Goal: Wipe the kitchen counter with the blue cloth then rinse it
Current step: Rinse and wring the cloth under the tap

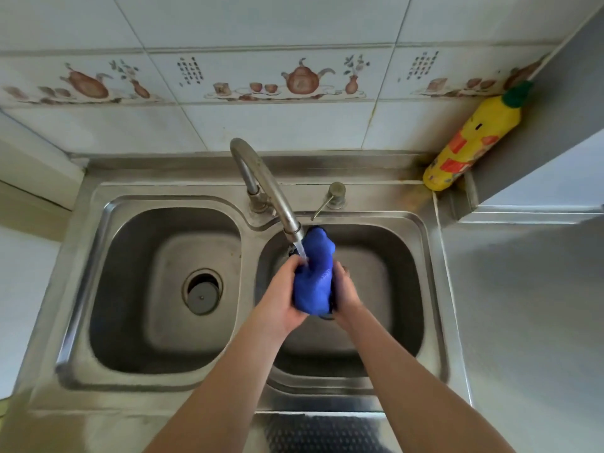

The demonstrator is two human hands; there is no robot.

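The blue cloth (314,273) is bunched up between both hands over the right basin (392,256) of a steel double sink. My left hand (283,295) grips its left side and my right hand (345,289) presses its right side. Water runs from the curved steel tap (261,181) onto the top of the cloth. The cloth hides the right basin's drain. The grey kitchen counter (523,305) lies to the right of the sink.
The left basin (130,289) holds a round drain with a stopper (202,291). A soap dispenser pump (335,194) stands behind the right basin. A yellow bottle with a green cap (470,138) leans in the back right corner. Tiled wall behind.
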